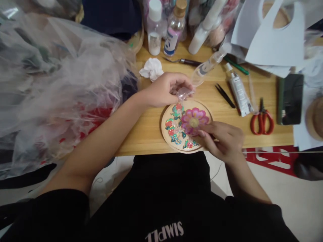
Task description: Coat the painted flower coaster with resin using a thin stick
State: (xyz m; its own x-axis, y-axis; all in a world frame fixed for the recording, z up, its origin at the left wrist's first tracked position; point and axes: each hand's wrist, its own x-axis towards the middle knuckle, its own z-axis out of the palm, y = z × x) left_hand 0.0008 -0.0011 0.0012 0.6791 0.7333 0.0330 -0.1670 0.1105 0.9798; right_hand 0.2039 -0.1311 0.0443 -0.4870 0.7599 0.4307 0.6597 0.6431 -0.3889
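Between the thumb and fingers of my right hand [222, 139] is a pink flower [193, 117] with a pale yellowish centre, held over a round wooden plate [166, 139]. Colourful shiny flower and leaf decorations [174, 129] cover the plate's face. My left hand [174, 87] is closed on a small piece of clear plastic [185, 93] just beyond the plate's far rim. A clear bottle [204, 70] leans close to the left fingertips; I cannot tell whether they touch. Crumpled white tissue [151, 69] lies beyond the left wrist.
Black tweezers [225, 95], a glue tube [240, 94], red-handled scissors [262, 121] and a phone [291, 99] lie to the right. Bottles [174, 30] and a dark-handled tool [190, 62] are at the back. Clear plastic bags [63, 74] crowd the left.
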